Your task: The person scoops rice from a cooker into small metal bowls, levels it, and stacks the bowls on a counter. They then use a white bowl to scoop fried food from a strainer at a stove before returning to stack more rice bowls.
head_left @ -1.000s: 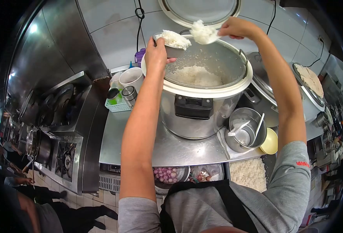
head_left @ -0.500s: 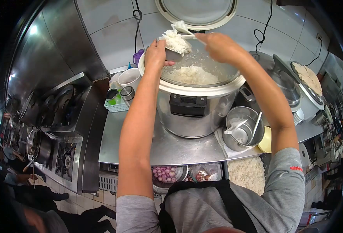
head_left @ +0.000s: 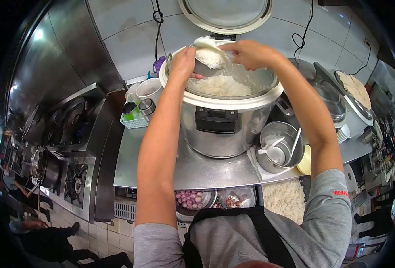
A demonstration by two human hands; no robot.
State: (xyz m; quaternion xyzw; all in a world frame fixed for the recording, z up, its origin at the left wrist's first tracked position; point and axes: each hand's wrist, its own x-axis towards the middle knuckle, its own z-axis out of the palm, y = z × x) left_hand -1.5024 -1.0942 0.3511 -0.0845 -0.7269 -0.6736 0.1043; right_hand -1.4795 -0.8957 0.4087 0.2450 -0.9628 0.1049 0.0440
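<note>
My left hand grips a small metal bowl tilted over the rice cooker. White rice fills the bowl. In my right hand is a pale rice paddle, its blade lying over the rice at the bowl's upper edge. The fingers of my right hand are closed round the handle, which they partly hide. Below the bowl, cooked rice lies inside the open cooker, with grains stuck to its inner wall. The cooker's lid stands raised behind it.
A metal pot with white utensils stands on the counter right of the cooker. Left are a basket with bottles and a white container. Onions and a rice tray sit below. People stand at lower left and far right.
My right hand and the paddle have come down and turned, so the blade lies over the rice in the bowl. The bowl has shifted slightly right and down. The rice mound looks lower.
</note>
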